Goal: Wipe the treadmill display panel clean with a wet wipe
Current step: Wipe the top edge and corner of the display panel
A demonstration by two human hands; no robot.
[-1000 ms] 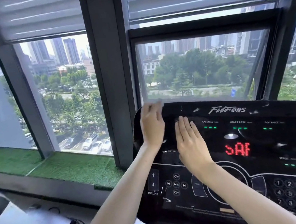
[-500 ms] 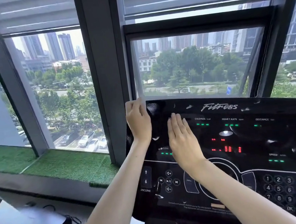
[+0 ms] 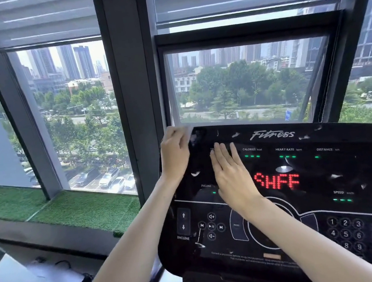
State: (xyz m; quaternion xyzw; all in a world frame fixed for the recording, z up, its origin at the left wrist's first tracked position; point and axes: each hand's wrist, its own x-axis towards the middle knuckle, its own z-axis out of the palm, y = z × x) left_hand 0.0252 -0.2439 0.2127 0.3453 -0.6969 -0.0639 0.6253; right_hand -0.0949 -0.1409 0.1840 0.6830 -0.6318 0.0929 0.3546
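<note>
Barely shifting, left hand (image 3: 175, 157) is gripping a pale, blurred wet wipe (image 3: 188, 133) under curled fingers at the top corner of the display panel (image 3: 361, 165) — right hand (image 3: 233, 177) is lying flat, fingers together.

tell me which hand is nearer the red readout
Right. The right hand lies flat on the display panel just left of the red readout; the left hand is farther off, at the panel's top left corner.

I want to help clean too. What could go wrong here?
The panel is switched on: red letters glow. The wet wipe in the left hand might leak into it. The right hand lies flat just above the buttons and could slide down and press one.
</note>
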